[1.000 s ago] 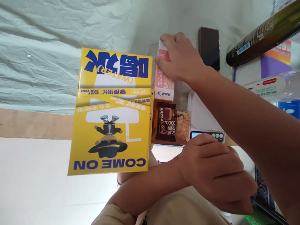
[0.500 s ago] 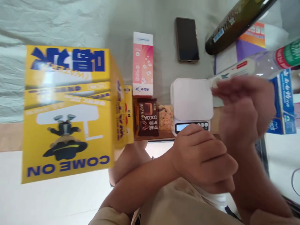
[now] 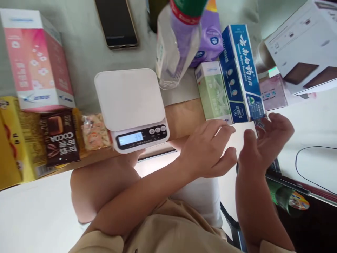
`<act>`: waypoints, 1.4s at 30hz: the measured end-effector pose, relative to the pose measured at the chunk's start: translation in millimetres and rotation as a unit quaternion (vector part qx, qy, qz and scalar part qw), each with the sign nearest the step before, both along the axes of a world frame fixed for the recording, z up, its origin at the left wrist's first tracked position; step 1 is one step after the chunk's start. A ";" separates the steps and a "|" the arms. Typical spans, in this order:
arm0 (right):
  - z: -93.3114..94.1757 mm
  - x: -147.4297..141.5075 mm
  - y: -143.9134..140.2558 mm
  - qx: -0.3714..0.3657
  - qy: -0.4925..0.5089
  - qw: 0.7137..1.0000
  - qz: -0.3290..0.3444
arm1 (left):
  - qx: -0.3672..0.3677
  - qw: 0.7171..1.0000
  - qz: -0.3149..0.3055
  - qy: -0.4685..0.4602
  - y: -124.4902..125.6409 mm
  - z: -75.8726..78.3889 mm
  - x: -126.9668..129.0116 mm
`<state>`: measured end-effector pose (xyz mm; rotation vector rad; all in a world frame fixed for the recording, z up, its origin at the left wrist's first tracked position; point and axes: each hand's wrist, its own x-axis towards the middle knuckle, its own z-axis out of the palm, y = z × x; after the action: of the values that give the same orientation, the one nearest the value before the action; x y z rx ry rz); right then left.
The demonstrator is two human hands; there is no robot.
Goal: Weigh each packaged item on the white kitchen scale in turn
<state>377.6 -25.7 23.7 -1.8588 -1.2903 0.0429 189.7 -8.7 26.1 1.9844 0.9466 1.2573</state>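
Your left hand [image 3: 207, 149] hovers off the table's near edge with its fingers loosely spread and nothing in them, just below the pale green box [image 3: 212, 90]. Your right hand [image 3: 265, 140] is beside it, palm up and fingers apart, its fingertips at the near end of the blue toothpaste box [image 3: 241, 72], which carries white Chinese characters and a line of small print too fine to read; whether the fingertips touch the box cannot be told. The two boxes lie side by side, touching. To their left stands a white kitchen scale [image 3: 130, 100] with a bare platform; its lit display seems to read 34. A clear plastic bottle [image 3: 177, 45] with a red and green label band stands just behind the scale's right corner. Left of the scale lie a small snack packet [image 3: 95, 131], a brown packet marked COCOA [image 3: 60, 137], and a yellow carton [image 3: 14, 140], with a pink and white flowered box [image 3: 37, 59] behind them. A dark phone [image 3: 116, 21] lies face up farther back, beside a purple tissue pack [image 3: 210, 38].
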 end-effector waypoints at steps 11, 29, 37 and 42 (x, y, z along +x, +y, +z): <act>-25.4 4.7 32.9 0.099 -0.069 0.990 0.071 | -0.046 0.995 -0.003 0.086 -1.1 -13.0 23.7; -30.9 -39.2 -32.5 -0.070 -0.071 0.992 0.079 | -0.221 0.964 -0.033 0.147 -6.8 -3.9 7.6; -52.8 -62.9 -34.9 -0.148 0.002 0.985 0.089 | -0.101 0.971 0.039 0.213 -16.1 -13.1 14.1; -53.5 -60.7 -36.7 -0.148 0.032 0.985 0.077 | -0.040 0.972 0.077 0.216 -23.8 -16.9 16.2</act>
<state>316.9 -62.4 -29.8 -1.9819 -1.4409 0.3926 205.8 -32.5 9.1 2.1984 1.3584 0.8561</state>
